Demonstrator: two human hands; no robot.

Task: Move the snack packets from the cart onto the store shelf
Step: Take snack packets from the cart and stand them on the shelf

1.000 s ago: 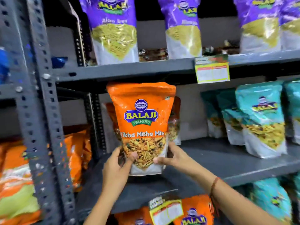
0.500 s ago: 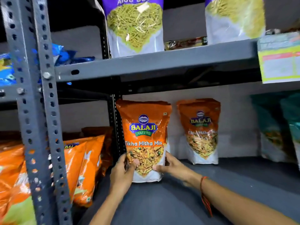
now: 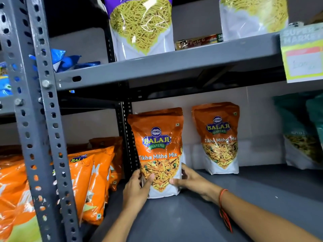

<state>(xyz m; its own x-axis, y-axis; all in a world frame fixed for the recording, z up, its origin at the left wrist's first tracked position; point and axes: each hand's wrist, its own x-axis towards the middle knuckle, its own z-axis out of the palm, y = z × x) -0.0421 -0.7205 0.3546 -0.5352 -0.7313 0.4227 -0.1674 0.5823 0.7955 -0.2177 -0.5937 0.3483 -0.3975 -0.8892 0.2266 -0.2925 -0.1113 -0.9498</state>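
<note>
An orange Tikha Mitha Mix packet (image 3: 157, 147) stands upright on the grey middle shelf (image 3: 201, 220), close to the left rear upright. My left hand (image 3: 137, 189) grips its lower left edge and my right hand (image 3: 189, 180) grips its lower right edge. Its white base rests on the shelf board. A second identical orange packet (image 3: 217, 137) stands to its right against the back wall, apart from my hands. The cart is out of view.
A perforated grey post (image 3: 35, 119) stands at the near left. Orange packets (image 3: 94, 182) fill the neighbouring left bay. Teal packets (image 3: 300, 135) stand at the far right. The shelf above (image 3: 166, 67) carries purple-and-white sev packets (image 3: 141, 27) and a price tag (image 3: 304, 55).
The packet has gone from the shelf's front edge back toward the left rear corner and down onto the board. My view has moved in closer; both hands keep their grip.
</note>
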